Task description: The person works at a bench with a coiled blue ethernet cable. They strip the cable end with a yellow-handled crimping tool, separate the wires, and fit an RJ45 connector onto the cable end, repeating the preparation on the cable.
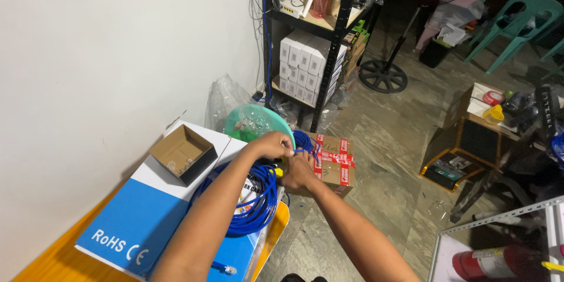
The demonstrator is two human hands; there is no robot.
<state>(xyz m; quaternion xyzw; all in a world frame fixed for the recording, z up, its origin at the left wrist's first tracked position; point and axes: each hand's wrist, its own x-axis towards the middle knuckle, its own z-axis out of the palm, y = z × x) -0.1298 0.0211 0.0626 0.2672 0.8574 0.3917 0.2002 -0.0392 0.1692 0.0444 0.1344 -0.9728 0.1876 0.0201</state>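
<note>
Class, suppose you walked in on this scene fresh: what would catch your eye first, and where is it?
First, the two hands, left hand and right hand, meeting at mid-frame over a coil of blue cable. The coil lies on a blue-and-white box against the wall, beside a small open carton. Past the hands, a taped cardboard box sits on the floor.

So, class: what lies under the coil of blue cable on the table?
The blue cable coil rests on a flat blue-and-white box, which lies on an orange table. The left hand and right hand work at the coil's far end. The box surface directly beneath the coil is covered.
</note>
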